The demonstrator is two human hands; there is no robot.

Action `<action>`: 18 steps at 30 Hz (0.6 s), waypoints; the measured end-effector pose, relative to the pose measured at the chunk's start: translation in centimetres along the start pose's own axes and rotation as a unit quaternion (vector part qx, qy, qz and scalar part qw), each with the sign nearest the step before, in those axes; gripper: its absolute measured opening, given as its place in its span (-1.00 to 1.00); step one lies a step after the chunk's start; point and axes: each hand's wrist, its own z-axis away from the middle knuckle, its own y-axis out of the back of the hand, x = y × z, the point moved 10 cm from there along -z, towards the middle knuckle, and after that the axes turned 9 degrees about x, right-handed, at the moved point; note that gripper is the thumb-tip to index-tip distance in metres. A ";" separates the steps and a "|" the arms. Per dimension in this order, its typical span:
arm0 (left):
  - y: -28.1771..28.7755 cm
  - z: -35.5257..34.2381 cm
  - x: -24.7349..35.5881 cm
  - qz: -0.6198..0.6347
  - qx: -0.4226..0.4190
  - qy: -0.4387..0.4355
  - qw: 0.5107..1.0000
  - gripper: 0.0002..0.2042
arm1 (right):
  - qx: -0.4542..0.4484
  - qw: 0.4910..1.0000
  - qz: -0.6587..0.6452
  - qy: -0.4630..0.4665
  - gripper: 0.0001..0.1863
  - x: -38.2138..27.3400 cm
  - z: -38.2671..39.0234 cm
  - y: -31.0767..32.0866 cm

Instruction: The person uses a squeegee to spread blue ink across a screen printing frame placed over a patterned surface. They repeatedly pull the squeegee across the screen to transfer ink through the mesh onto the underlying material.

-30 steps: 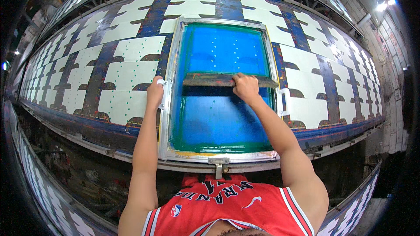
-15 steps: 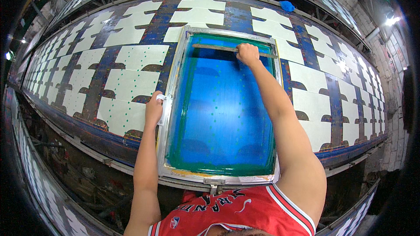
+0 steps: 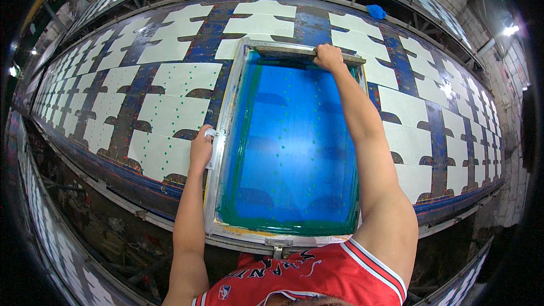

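A silver-framed printing screen (image 3: 221,153) with blue mesh and green ink along its borders lies on the long table in front of me. My left hand (image 3: 202,148) is closed around a white handle (image 3: 211,160) on the screen's left side. Stretched out to the far end, my right hand (image 3: 329,56) grips a long squeegee (image 3: 283,53) that spans most of the screen's width, close against the far rail. Dark green ink shows beneath the squeegee. Rows of green dots show on the mesh. What lies under the screen is only faintly visible through it.
White cut fabric pieces (image 3: 405,107) lie in rows along the dark, ink-stained table (image 3: 313,25). Those left of the screen (image 3: 175,107) bear green dots. A blue crumpled cloth (image 3: 375,12) sits on the far edge. A metal bracket (image 3: 278,245) joins the near rail.
My right hand has pushed the squeegee farther away, up to the far rail of the screen. The left hand keeps its hold on the handle. The view has shifted slightly.
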 end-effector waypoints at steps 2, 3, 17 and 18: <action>0.1 0.0 0.0 -0.010 0.006 -0.001 1.000 -0.67 | -0.010 1.000 -0.005 -0.010 -0.74 0.3 0.0 -0.8; 0.2 -0.1 0.2 -0.005 0.007 -0.011 1.000 -0.67 | -0.016 1.000 -0.010 -0.018 -0.74 0.4 0.0 -1.1; -0.1 -0.1 -0.2 -0.010 0.007 -0.028 1.000 -0.67 | -0.047 0.999 -0.022 -0.004 -0.77 -5.1 12.5 3.1; 0.0 -0.1 -0.1 -0.022 0.010 -0.034 0.999 -0.67 | -0.062 0.998 -0.019 -0.005 -0.77 -5.9 14.3 3.4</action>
